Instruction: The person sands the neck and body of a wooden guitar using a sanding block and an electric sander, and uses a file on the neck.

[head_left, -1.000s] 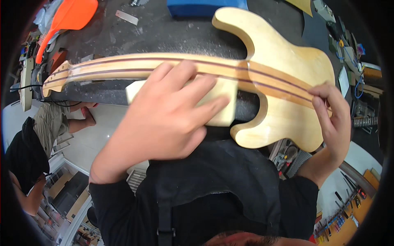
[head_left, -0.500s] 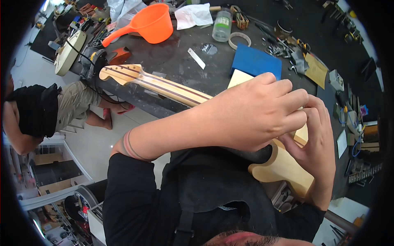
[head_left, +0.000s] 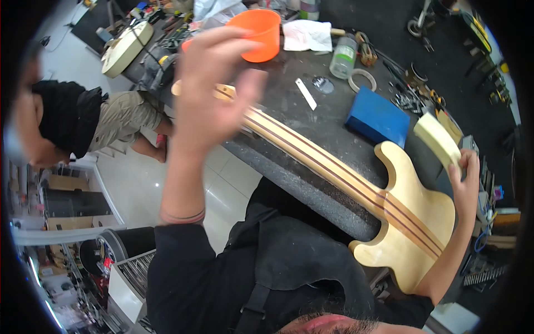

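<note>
Head view: the left hand (head_left: pixel 208 89), fingers spread and gripping nothing, hovers blurred above the guitar (head_left: pixel 356 183) neck, hiding part of it. The guitar lies along the counter (head_left: pixel 300 119) near edge, its body overhanging. The right hand (head_left: pixel 464 172) is clamped on a pale block (head_left: pixel 438 139) beyond the body. An orange funnel (head_left: pixel 261 33) stands at the far edge.

Dark workbench (head_left: pixel 311 125): unfinished wooden guitar (head_left: pixel 356 183) along near edge; blue block (head_left: pixel 377 119) right; orange funnel (head_left: pixel 257 34), tape roll (head_left: pixel 361 79), bottle (head_left: pixel 342 56) far.
</note>
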A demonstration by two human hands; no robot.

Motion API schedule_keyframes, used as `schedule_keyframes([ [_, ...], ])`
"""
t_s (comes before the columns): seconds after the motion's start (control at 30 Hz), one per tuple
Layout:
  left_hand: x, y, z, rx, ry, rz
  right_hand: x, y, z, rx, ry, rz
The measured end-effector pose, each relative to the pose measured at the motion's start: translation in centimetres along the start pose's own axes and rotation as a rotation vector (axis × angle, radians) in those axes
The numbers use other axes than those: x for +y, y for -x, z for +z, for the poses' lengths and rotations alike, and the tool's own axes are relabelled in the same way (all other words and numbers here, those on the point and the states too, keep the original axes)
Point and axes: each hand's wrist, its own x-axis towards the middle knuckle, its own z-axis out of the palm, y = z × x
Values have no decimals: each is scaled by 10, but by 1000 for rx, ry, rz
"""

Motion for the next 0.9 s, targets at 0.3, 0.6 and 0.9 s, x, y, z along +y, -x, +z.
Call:
schedule_keyframes([
  [0.3, -36, 88, -70, 128, -403, -345, 81, -26, 65, 30, 32, 91],
  [0.6, -37, 91, -78, 60, -576, -268, 56, -39, 58, 67, -14, 126],
  [0.9, -28, 101, -65, 7, -603, -221, 130, -24, 1, 52, 163, 310],
])
